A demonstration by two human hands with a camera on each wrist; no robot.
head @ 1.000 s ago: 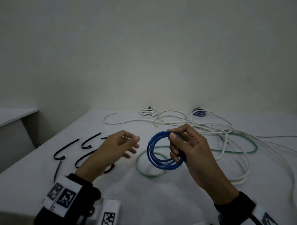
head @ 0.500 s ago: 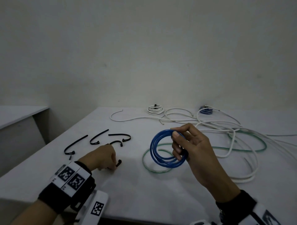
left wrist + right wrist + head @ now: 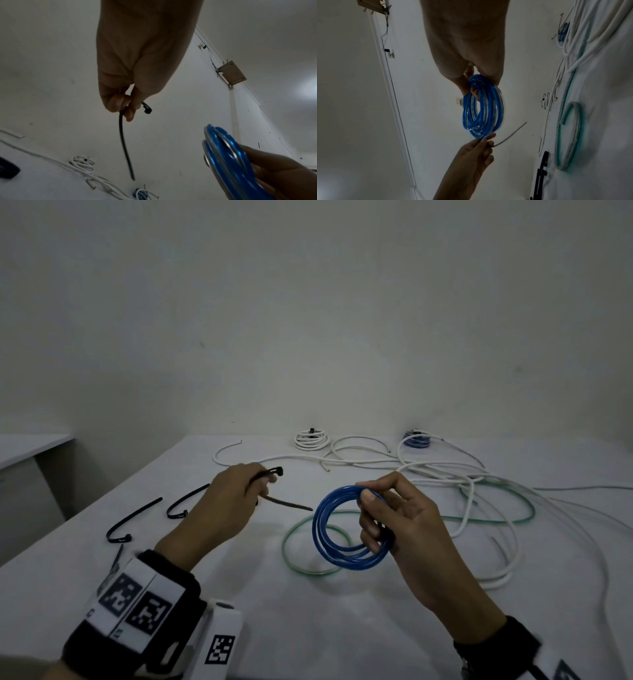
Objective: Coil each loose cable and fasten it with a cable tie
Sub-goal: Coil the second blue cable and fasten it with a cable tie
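Two hands raised: blue coil (image 3: 346,529) gripped upright by R hand (image 3: 400,529); cable tie (image 3: 274,491) pinched by L hand (image 3: 226,508), tip aimed rightward at coil.

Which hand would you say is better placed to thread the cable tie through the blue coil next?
Probably the left hand: it already pinches the black cable tie, whose free tail points toward the blue coil. The right hand grips that coil above the table, so it should only steady it.
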